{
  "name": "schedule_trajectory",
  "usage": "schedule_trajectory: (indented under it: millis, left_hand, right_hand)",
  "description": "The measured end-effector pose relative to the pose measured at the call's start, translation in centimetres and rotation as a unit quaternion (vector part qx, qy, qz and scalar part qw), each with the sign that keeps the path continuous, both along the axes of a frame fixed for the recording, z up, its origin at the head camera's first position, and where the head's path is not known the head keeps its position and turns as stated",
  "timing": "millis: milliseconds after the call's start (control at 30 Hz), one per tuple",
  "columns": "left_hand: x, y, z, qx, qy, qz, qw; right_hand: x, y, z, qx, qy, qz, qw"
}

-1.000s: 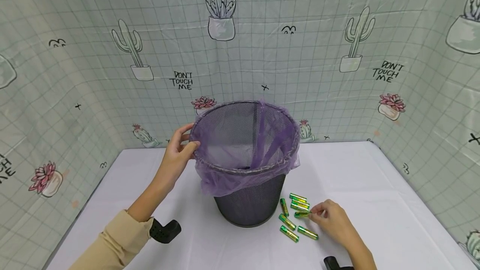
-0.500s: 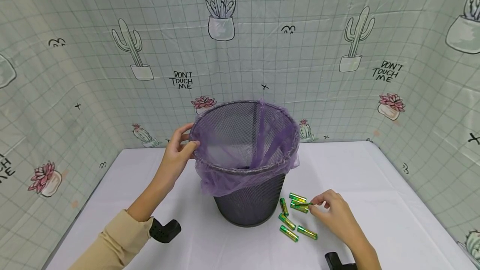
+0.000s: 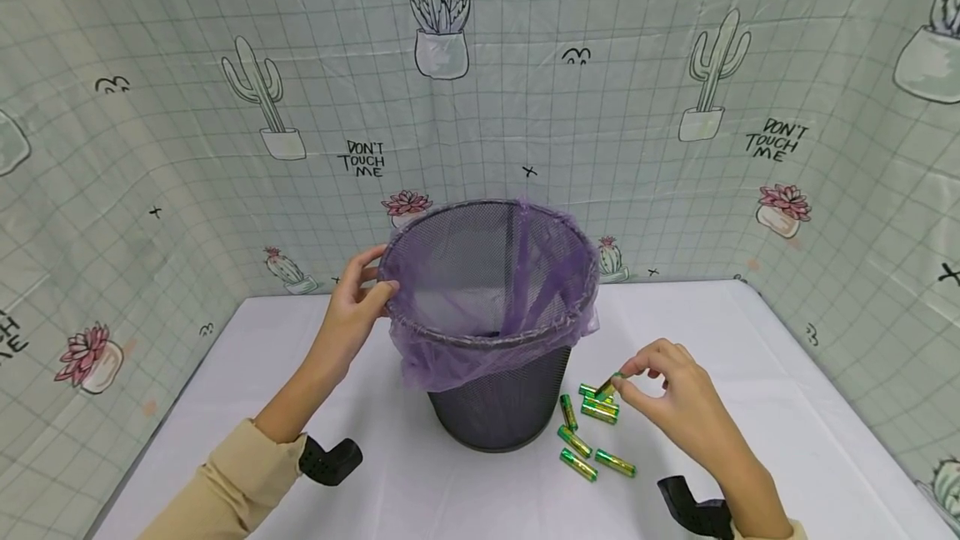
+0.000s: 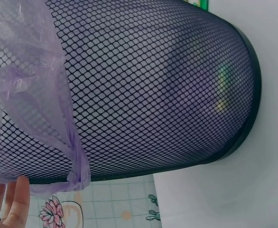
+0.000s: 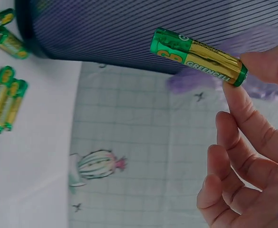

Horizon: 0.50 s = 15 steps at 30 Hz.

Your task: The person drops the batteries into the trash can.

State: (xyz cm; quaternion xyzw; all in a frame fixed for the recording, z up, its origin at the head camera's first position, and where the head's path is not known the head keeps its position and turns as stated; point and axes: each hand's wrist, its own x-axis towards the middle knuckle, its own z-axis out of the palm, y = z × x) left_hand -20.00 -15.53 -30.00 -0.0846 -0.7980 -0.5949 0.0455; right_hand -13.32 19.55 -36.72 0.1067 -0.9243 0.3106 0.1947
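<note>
A black mesh wastebasket (image 3: 498, 415) stands upright on the white table, lined with a thin purple bag (image 3: 450, 365) folded over its rim. My left hand (image 3: 358, 294) grips the left side of that rim, thumb on the inside and fingers outside. Between thumb and index finger, my right hand (image 3: 678, 386) pinches one end of a green and gold battery (image 5: 198, 57); it is raised above the others, right of the wastebasket. Several more batteries (image 3: 577, 465) lie loose on the table by the wastebasket's base. Through the mesh, blurred green and yellow spots (image 4: 222, 85) show low down.
The white-covered table (image 3: 360, 407) runs back to a hanging grid-patterned cloth (image 3: 622, 148) with printed cacti, which also encloses both sides. A black strapped-on device (image 3: 330, 461) sits at the left wrist, and another (image 3: 693, 511) at the right.
My right hand has lifted the pinched battery off the table and moved up and slightly back with it. The left hand has stayed on the rim.
</note>
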Motion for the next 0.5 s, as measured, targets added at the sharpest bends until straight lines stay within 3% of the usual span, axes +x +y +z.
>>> schedule_trajectory:
  millis: [300,500]
  left_hand:
    - [-0.1,0.0,-0.1,0.002,0.002,0.002,1.0000]
    - [-0.1,0.0,-0.1,0.000,0.005,0.001,1.0000]
  right_hand:
    - [-0.3,-0.8,4.4,-0.004,0.109,0.063,0.992]
    - [-0.3,-1.5,7.2,-0.003,0.123,0.098,0.987]
